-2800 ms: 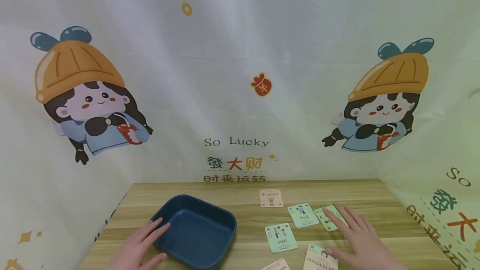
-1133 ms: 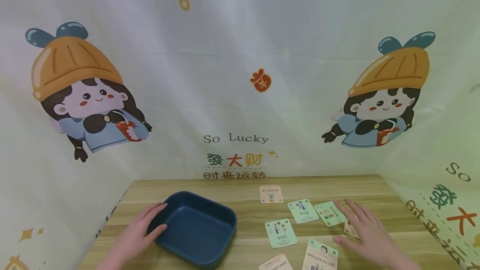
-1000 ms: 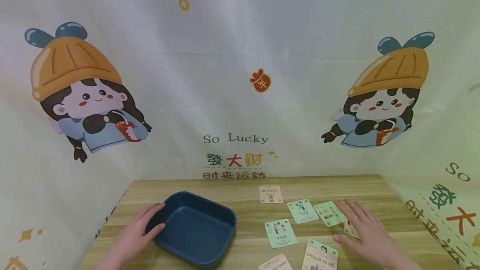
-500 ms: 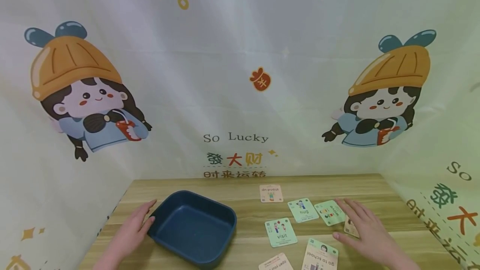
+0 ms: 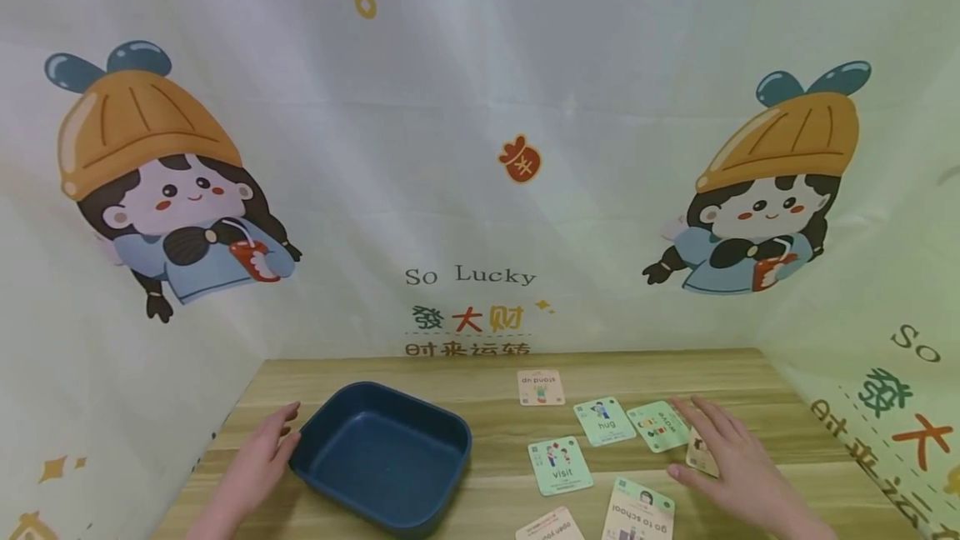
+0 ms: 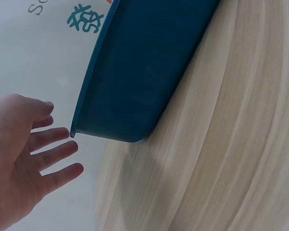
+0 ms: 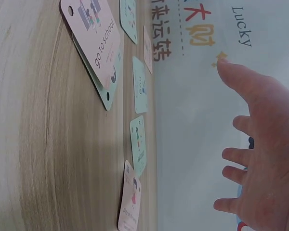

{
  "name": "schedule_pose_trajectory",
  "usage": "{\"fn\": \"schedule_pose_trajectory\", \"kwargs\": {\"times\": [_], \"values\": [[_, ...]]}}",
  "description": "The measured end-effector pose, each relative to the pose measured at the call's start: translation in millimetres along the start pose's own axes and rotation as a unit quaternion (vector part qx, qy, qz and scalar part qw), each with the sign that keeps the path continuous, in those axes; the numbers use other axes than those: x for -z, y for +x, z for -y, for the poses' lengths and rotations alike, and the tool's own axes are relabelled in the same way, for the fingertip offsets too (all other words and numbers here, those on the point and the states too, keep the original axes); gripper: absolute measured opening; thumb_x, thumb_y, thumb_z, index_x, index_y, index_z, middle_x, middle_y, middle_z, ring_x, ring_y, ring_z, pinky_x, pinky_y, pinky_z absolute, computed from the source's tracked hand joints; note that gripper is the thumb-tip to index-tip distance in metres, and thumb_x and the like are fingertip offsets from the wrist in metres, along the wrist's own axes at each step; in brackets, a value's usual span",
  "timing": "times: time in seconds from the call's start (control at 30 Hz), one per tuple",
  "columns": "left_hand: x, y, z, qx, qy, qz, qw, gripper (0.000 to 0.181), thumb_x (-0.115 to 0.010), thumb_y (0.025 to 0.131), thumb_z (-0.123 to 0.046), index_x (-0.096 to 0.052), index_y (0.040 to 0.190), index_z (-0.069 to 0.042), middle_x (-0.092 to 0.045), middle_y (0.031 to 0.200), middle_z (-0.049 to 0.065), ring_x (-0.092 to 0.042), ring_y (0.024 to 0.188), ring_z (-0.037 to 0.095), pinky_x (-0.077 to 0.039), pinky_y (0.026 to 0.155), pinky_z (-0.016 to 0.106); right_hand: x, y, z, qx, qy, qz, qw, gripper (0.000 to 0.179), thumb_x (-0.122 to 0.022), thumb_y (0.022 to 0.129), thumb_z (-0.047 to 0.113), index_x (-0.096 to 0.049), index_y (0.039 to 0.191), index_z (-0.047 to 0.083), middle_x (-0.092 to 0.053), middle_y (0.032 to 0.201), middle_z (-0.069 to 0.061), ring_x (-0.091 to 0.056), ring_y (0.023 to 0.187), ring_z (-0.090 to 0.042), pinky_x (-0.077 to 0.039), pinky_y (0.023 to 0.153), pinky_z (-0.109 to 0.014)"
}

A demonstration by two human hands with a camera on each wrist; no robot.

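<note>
My left hand (image 5: pixel 258 461) is just left of a dark blue plastic tray (image 5: pixel 306 473), fingers loosely extended, holding nothing. In the left wrist view, that hand (image 6: pixel 19 159) has its fingertips close to the tray's rim (image 6: pixel 86 82); whether they touch I cannot tell. With fingers spread, my right hand (image 5: pixel 738 465) hovers above the picture word cards and grips nothing. Closest to it are the green "wave" card (image 5: pixel 657 427) and a pinkish card (image 5: pixel 701 455), partly covered by the hand. The right wrist view shows this hand (image 7: pixel 272 149) raised off the table.
Other cards lie about: "stand up" (image 5: pixel 540 390), "hug" (image 5: pixel 604 422), "visit" (image 5: pixel 560 467), "go to school" (image 5: pixel 639 513), overlapping a green card, and "open your…" (image 5: pixel 550 525), cut off by the frame. A printed cloth (image 5: pixel 600 307) encloses the wooden table (image 5: pixel 465 375).
My left hand has drawn back leftward from over the tray's rim. Slightly to the right, my right hand has shifted, uncovering the "wave" card and part of the pinkish one.
</note>
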State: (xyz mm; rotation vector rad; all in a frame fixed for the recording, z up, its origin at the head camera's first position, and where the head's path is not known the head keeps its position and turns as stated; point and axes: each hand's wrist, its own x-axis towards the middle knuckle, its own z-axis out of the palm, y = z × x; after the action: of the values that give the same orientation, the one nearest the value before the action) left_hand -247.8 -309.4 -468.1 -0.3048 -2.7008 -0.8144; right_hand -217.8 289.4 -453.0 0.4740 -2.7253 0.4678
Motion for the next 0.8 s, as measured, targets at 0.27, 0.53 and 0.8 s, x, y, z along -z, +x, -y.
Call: {"fn": "schedule_pose_trajectory", "kwargs": {"times": [0.27,0.53,0.8], "values": [[-7.0,3.2,5.8,0.006,-0.016,-0.001,0.9998,0.044,-0.051,0.093,-0.008,-0.037,0.13,0.012,-0.049,0.12,0.033,-0.055,0.101,0.044,-0.05,0.081,0.049,-2.4,2.9,-5.0,0.01,-0.012,-0.016,0.9998,0.078,-0.065,0.076,0.055,-0.035,0.14,0.022,-0.036,0.138,-0.021,-0.036,0.12,-0.044,-0.031,0.086,-0.071],[-9.2,5.1,7.5,0.033,-0.023,0.004,0.9992,0.043,-0.051,0.092,-0.006,-0.036,0.128,0.013,-0.05,0.115,0.034,-0.058,0.095,0.041,-0.051,0.078,0.048,-6.2,2.1,-6.8,0.008,0.001,-0.027,0.9996,0.077,-0.069,0.076,0.049,-0.036,0.14,0.022,-0.037,0.137,-0.021,-0.035,0.12,-0.044,-0.03,0.088,-0.068],[-9.8,7.3,8.5,0.071,-0.025,0.018,0.997,0.041,-0.047,0.094,-0.009,-0.039,0.126,0.015,-0.053,0.113,0.032,-0.056,0.099,0.041,-0.049,0.082,0.049,-7.6,1.3,-7.3,0.008,0.006,-0.036,0.9993,0.075,-0.07,0.075,0.047,-0.039,0.138,0.018,-0.039,0.135,-0.021,-0.036,0.119,-0.044,-0.031,0.088,-0.067]]}}
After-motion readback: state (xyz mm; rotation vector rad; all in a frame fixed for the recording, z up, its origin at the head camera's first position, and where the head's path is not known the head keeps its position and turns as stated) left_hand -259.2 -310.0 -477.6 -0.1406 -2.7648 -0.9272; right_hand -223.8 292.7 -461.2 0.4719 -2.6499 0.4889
